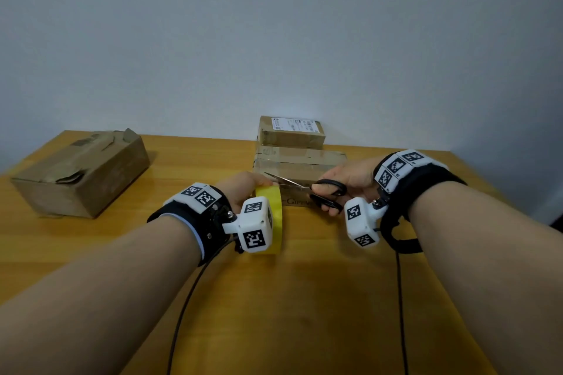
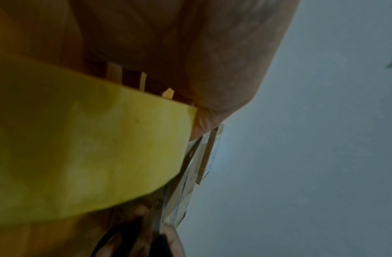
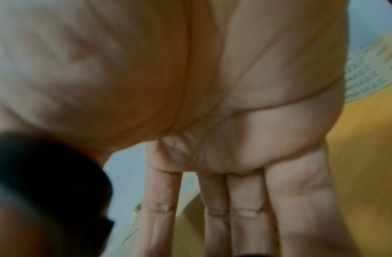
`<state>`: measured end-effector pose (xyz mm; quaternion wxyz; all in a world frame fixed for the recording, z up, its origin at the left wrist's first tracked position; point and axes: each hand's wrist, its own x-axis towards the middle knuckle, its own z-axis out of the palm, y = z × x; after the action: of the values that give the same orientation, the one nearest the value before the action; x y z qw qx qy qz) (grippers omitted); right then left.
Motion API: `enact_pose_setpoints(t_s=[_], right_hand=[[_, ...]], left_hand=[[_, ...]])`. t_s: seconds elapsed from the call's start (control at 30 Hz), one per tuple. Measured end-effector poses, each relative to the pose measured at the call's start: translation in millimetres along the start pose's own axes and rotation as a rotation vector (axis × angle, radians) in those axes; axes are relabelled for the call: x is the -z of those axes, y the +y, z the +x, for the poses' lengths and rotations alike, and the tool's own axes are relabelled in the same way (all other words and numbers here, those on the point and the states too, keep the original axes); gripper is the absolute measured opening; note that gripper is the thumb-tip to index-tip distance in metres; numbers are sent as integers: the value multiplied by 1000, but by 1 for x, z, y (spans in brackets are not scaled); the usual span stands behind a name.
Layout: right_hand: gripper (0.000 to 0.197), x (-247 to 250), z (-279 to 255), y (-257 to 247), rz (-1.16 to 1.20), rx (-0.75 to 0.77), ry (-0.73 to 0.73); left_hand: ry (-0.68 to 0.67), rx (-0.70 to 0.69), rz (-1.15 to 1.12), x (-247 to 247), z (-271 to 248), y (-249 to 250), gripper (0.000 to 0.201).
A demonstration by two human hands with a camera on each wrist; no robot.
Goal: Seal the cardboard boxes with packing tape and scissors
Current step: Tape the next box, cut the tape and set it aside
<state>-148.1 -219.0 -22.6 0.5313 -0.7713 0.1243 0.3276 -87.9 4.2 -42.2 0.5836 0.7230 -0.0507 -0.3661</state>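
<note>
A yellow roll of packing tape [image 1: 272, 207] stands on edge in my left hand [image 1: 243, 189], which grips it in front of a flat cardboard box [image 1: 301, 161]. The same roll [image 2: 87, 147] fills the left wrist view. My right hand [image 1: 344, 186] holds black-handled scissors [image 1: 329, 192] with its fingers [image 3: 247, 200] through the loops. The blades are parted and point left toward the top of the roll. Whether a strip of tape lies between the blades is not visible.
A smaller labelled box [image 1: 291, 131] sits on the flat box against the wall. A crumpled, torn cardboard box [image 1: 82, 173] stands at the back left of the wooden table [image 1: 289, 298]. Two black cables [image 1: 400, 298] run across the near table.
</note>
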Motion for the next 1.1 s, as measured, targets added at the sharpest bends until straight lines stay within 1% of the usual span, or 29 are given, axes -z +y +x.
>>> enact_pose_setpoints(t_s=[0.03, 0.1, 0.17, 0.27, 0.33, 0.47, 0.53, 0.63, 0.7, 0.77, 0.83, 0.87, 0.97, 1.03, 1.1], right_hand=[[97, -1, 2, -2, 13, 5, -7], [97, -2, 7, -5, 13, 12, -7], [92, 1, 12, -5, -29, 17, 21], [75, 7, 17, -4, -83, 10, 77], [65, 9, 18, -5, -107, -5, 100], [42, 4, 14, -11, -170, -28, 141], [42, 1, 10, -17, -222, -33, 178], [47, -2, 8, -23, -265, -40, 223], [45, -3, 9, -21, -256, -67, 222], [46, -5, 10, -16, -252, -109, 196], [53, -10, 10, -10, -332, -164, 197], [53, -14, 10, -7, -409, -183, 216], [35, -28, 12, -4, -640, -185, 371], [30, -37, 16, -3, -792, -154, 458], [21, -43, 21, -1, -833, -151, 498]], left_hand=[[-1, 0, -3, 1, 1, 0, 13], [-15, 21, -15, 2, 3, -1, 13], [-26, 52, 3, 4, 5, -2, 13], [-53, 90, 6, 5, 3, -5, 9], [-79, 107, -1, 7, 2, -8, 13], [-96, 104, -5, 11, 0, -9, 10], [-100, 87, 12, 13, -3, -8, 13], [-171, 84, 43, 9, -11, -8, 13], [-192, 79, 65, 8, -16, -8, 16], [-181, 50, 76, 10, -21, -7, 15], [-133, 17, 98, 14, -25, -8, 14], [-107, 1, 97, 18, -28, -9, 16], [-102, 58, 8, 23, -29, -13, 28], [-75, 56, 14, 25, -27, -15, 41], [-46, 33, 37, 26, -28, -13, 48]])
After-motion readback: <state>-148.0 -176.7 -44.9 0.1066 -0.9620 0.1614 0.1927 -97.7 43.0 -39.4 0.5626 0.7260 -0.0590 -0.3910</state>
